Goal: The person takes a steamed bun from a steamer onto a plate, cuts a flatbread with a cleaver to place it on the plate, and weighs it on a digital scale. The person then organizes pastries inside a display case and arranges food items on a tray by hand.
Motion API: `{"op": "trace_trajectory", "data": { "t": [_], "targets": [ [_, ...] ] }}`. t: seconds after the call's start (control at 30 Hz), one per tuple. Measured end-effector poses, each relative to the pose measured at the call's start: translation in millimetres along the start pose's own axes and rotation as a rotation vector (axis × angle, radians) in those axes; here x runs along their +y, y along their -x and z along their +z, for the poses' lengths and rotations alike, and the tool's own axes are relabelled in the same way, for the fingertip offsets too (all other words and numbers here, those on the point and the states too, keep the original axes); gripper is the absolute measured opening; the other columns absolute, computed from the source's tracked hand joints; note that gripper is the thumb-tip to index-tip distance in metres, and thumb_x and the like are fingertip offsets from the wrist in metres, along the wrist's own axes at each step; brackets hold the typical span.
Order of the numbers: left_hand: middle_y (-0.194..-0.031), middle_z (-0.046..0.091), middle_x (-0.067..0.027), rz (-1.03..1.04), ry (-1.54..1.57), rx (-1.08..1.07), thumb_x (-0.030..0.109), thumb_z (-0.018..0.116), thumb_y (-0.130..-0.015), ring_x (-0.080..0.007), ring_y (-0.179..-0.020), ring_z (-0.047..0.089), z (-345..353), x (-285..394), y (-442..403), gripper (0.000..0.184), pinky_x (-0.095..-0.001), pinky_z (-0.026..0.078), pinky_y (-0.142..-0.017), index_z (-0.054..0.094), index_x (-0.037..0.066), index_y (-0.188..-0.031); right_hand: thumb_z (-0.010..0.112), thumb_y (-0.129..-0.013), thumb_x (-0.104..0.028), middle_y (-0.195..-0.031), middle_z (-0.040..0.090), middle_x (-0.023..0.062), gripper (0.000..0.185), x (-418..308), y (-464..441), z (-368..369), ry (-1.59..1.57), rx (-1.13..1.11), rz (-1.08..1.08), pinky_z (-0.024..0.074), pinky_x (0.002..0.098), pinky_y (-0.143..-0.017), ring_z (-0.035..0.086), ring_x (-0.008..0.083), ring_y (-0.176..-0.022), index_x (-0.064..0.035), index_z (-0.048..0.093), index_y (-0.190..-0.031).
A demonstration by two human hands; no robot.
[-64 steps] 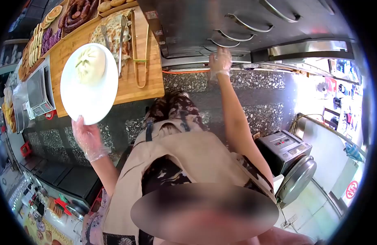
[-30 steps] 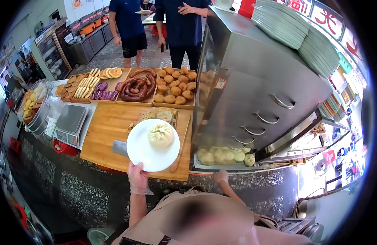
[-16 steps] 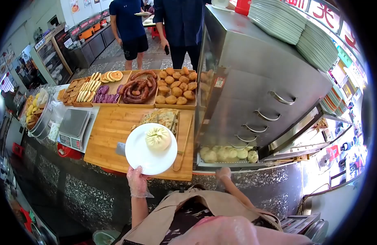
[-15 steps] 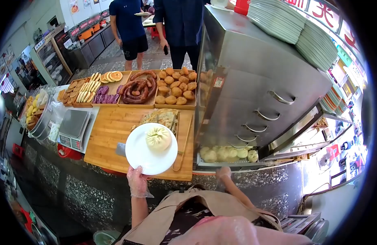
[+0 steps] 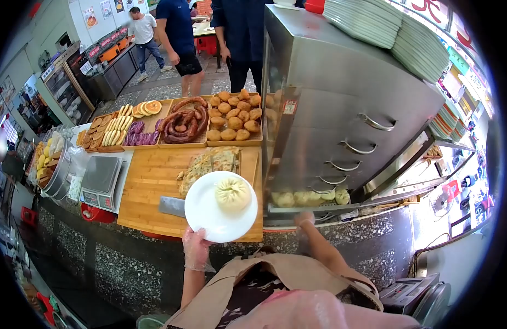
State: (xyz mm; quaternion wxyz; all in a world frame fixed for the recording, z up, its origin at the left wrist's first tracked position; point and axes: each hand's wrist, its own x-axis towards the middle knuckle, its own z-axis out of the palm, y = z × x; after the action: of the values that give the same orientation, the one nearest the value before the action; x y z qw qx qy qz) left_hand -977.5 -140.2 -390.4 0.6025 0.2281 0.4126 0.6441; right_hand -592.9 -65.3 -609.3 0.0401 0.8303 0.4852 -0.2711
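"Where's the bun?"

"One pleated bun (image 5: 232, 194), upright on a white plate (image 5: 209, 218), right of its centre. Left hand (image 5: 195, 241), gloved, closed on the plate's near rim."

"Why there, you think?"

"Probably to leave the food untouched: fingers at the near edge, bun towards the far right. The plate looks roughly level, likely so the bun won't slide."

"And the right hand (image 5: 305, 218)?"

"Blurred, gloved, at the front of the low drawer (image 5: 275, 209). Can't tell if it touches, or whether the fingers are open or curled. Drawer stands open at the foot of the steel cabinet (image 5: 319, 104); pale buns (image 5: 311, 197) in a row inside."

"Around the plate?"

"It hangs over the near right part of a wooden board (image 5: 141, 203). A broad blade (image 5: 172, 205) shows at its left; cut flatbread (image 5: 223, 159) lies beyond, perhaps kept together for serving. Sausages (image 5: 183, 122) and fried balls (image 5: 234, 123) in separate trays along the far side, presumably sorted for easy picking. Scale (image 5: 101, 172) left of the board. Stacked plates (image 5: 363, 27) on the cabinet, likely for reach."
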Motion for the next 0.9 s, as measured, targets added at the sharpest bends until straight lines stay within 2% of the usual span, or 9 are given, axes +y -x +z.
{"op": "trace_trajectory", "data": {
  "t": [0.33,0.47,0.5,0.57,0.6,0.63,0.77,0.8,0.9],
  "targets": [
    [-0.109,0.061,-0.018,-0.075,-0.007,-0.027,0.002,0.05,-0.082,-0.0279,-0.091,0.067,-2,-2,1,0.039,-0.0381,0.061,-0.07,0.048,-0.007,-0.12,0.062,-0.078,-0.038,-0.11,0.066,0.0181,0.04,11,-66,26,0.132,-0.038,-0.104,0.048,0.0396,-0.089,0.061,0.0329,-0.105,-0.0042,0.071,-0.099],
    [-0.114,0.059,-0.0182,-0.143,-0.088,-0.102,0.004,0.051,-0.082,-0.0287,-0.099,0.064,-8,-3,-3,0.044,-0.0389,0.057,-0.08,0.045,-0.006,-0.125,0.059,-0.078,-0.036,-0.114,0.064,0.0174,0.04,3,-75,22,0.117,0.003,-0.093,0.0468,0.0383,-0.093,0.059,0.0326,-0.109,-0.0049,0.07,-0.101],
    [-0.115,0.058,-0.0185,-0.176,-0.092,-0.116,0.002,0.05,-0.082,-0.0288,-0.102,0.063,-9,-4,-6,0.044,-0.0401,0.056,-0.083,0.045,-0.005,-0.125,0.059,-0.077,-0.037,-0.114,0.064,0.0171,0.041,-12,-55,4,0.033,0.031,-0.021,0.0472,0.0381,-0.093,0.059,0.0317,-0.111,-0.0049,0.07,-0.1],
    [-0.109,0.059,-0.0168,-0.155,-0.113,-0.113,0.004,0.049,-0.081,-0.0262,-0.092,0.064,9,0,-5,0.042,-0.0315,0.057,-0.07,0.046,-0.007,-0.122,0.061,-0.076,-0.035,-0.113,0.065,0.0169,0.039,-28,-47,-11,-0.13,0.027,0.12,0.0496,0.0373,-0.09,0.061,0.0304,-0.109,-0.0039,0.07,-0.098],
    [-0.109,0.059,-0.0165,-0.177,-0.153,-0.165,0.005,0.05,-0.081,-0.0267,-0.093,0.063,3,-1,-12,0.044,-0.032,0.056,-0.073,0.045,-0.007,-0.122,0.062,-0.075,-0.032,-0.112,0.065,0.0163,0.036,-28,-72,9,-0.2,0.021,0.191,0.051,0.0374,-0.088,0.062,0.0297,-0.106,-0.005,0.071,-0.098],
    [-0.109,0.058,-0.0161,-0.23,-0.207,-0.206,0.005,0.05,-0.081,-0.0258,-0.095,0.062,5,-2,-15,0.045,-0.0329,0.056,-0.076,0.045,-0.007,-0.123,0.062,-0.075,-0.03,-0.112,0.066,0.0161,0.034,-48,-27,-37,-0.229,0.023,0.227,0.052,0.0377,-0.087,0.063,0.0292,-0.105,-0.0057,0.071,-0.097],
    [-0.11,0.058,-0.0158,-0.337,-0.223,-0.311,0.005,0.051,-0.082,-0.0246,-0.098,0.062,2,-30,-33,0.043,-0.0343,0.056,-0.077,0.045,-0.006,-0.123,0.056,-0.078,-0.027,-0.111,0.065,0.0176,0.037,-54,-17,-60,-0.215,0.116,0.051,0.0487,0.0383,-0.092,0.061,0.0327,-0.108,-0.0031,0.069,-0.103],
    [-0.111,0.058,-0.0156,-0.367,-0.224,-0.346,0.005,0.051,-0.083,-0.0244,-0.099,0.061,9,-40,-35,0.042,-0.0349,0.056,-0.077,0.045,-0.006,-0.123,0.066,-0.073,-0.035,-0.113,0.063,0.0199,0.047,-44,-38,-49,-0.234,0.084,0.026,0.0508,0.0379,-0.09,0.061,0.0309,-0.108,-0.0015,0.067,-0.106],
    [-0.112,0.058,-0.0155,-0.517,-0.32,-0.42,0.004,0.05,-0.084,-0.0242,-0.1,0.061,55,-49,-32,0.041,-0.0355,0.055,-0.079,0.045,-0.005,-0.123,0.061,-0.08,-0.041,-0.118,0.061,0.0194,0.053,-24,-26,-56,-0.308,0.069,-0.189,0.0445,0.0402,-0.098,0.056,0.0339,-0.114,-0.0011,0.061,-0.115]
  ]
}}
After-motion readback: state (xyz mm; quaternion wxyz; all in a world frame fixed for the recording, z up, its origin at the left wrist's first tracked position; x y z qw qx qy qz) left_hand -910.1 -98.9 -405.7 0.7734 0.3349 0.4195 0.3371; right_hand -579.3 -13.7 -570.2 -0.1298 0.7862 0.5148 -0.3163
